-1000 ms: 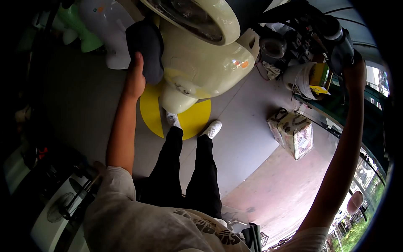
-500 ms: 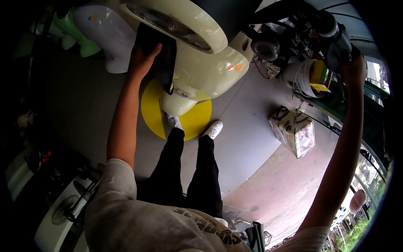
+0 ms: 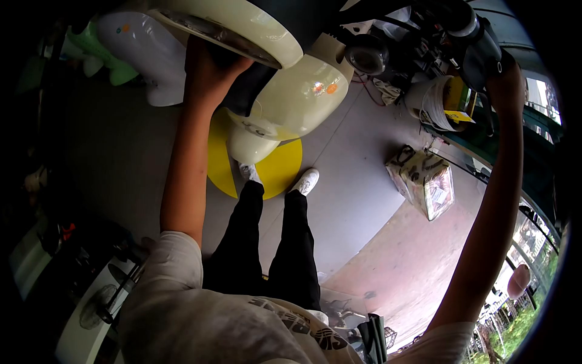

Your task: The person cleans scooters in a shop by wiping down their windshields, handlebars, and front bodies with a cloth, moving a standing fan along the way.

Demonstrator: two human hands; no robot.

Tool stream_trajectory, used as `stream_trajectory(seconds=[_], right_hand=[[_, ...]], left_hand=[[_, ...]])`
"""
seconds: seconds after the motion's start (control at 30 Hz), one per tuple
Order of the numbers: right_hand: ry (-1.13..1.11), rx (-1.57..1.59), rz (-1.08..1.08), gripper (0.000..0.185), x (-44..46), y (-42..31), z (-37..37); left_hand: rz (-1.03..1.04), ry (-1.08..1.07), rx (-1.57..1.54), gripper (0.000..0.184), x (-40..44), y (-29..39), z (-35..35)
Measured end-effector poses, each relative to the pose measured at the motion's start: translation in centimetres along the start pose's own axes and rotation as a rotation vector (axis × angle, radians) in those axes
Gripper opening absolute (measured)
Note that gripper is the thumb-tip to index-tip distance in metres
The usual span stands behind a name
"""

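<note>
A cream motor scooter (image 3: 291,100) with orange stickers fills the upper middle of the head view. My left hand (image 3: 209,76) reaches up under its curved panel with a dark glossy strip (image 3: 218,36), beside a black flap-like part (image 3: 251,91). Its thumb lies along the panel's lower edge, while the other fingers are largely hidden. At the upper right, my right hand (image 3: 506,85) is wrapped round a dark handlebar grip (image 3: 482,57), with a lever hanging below it. A rounded cream part (image 3: 251,145) comes down close to my white shoes.
A yellow disc (image 3: 285,173) marks the grey floor under the scooter. To the right stand a taped box (image 3: 424,185) and a white bucket (image 3: 430,100) holding a yellow carton (image 3: 459,100). Pale and green shells (image 3: 142,48) are at the upper left, a fan (image 3: 97,306) at the lower left.
My left hand has shifted up from the black part to under the curved panel. The scooter appears slightly further left and up in view. My right hand stays on the handlebar grip.
</note>
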State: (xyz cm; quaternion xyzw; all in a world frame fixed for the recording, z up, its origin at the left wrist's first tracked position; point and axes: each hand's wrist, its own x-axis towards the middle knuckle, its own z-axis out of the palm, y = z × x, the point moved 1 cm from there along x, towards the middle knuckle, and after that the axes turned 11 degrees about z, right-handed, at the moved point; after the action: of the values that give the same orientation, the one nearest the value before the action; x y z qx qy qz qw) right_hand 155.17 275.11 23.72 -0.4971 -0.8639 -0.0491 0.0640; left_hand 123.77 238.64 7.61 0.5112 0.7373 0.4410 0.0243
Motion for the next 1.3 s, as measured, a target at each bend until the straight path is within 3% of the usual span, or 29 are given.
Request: stream_trajectory(seconds=[0.07, 0.17, 0.2, 0.4, 0.43, 0.5, 0.57, 0.77, 0.87, 0.97, 1.1, 1.23, 1.3], right_hand=[[0.011, 0.014, 0.000, 0.038, 0.1, 0.3, -0.1], [0.033, 0.013, -0.014, 0.038, 0.2, 0.6, 0.2], [0.049, -0.002, -0.021, 0.038, 0.3, 0.7, 0.3], [0.047, 0.062, -0.027, 0.038, -0.2, 0.6, 0.1], [0.043, 0.057, -0.014, 0.038, -0.4, 0.3, -0.1], [0.032, 0.060, -0.019, 0.038, -1.1, -0.1, -0.4], [0.026, 0.059, -0.024, 0.039, -1.5, -0.3, -0.8], [0.017, 0.033, 0.032, 0.039, -2.6, -1.1, -1.3], [0.050, 0.043, -0.037, 0.036, -3.0, -1.0, -1.5], [0.013, 0.020, 0.023, 0.034, -4.3, -1.2, -1.9], [0.428, 0.041, 0.062, 0.012, -9.2, -8.8, -5.5], [0.195, 0.071, 0.126, 0.009, -7.8, -7.6, -6.6], [0.185, 0.043, 0.157, 0.008, -7.6, -7.4, -6.5]], left_hand=[[-0.005, 0.097, -0.009, 0.103, -0.3, 1.4, 0.7], [-0.006, 0.197, 0.095, 0.111, -1.7, 3.0, 2.4], [-0.023, 0.189, 0.087, 0.126, -2.2, 3.2, 2.9], [-0.059, 0.297, 0.364, 0.135, -2.9, 9.1, 6.8], [-0.034, 0.318, 0.503, 0.126, -2.6, 10.8, 7.7], [-0.213, 0.273, 0.486, 0.143, -2.4, 12.4, 9.7], [-0.125, 0.321, 0.537, 0.143, -2.3, 13.3, 11.4], [-0.172, 0.299, 0.555, 0.135, -2.5, 14.9, 12.8], [-0.163, 0.267, 0.569, 0.134, -2.9, 14.9, 12.9], [-0.080, 0.251, 0.599, 0.133, -3.6, 13.9, 12.7], [0.033, 0.212, 0.588, 0.126, -4.9, 11.8, 11.9], [0.079, 0.209, 0.489, 0.130, -5.8, 10.1, 10.3], [0.065, 0.218, 0.405, 0.134, -5.9, 8.8, 9.0]])
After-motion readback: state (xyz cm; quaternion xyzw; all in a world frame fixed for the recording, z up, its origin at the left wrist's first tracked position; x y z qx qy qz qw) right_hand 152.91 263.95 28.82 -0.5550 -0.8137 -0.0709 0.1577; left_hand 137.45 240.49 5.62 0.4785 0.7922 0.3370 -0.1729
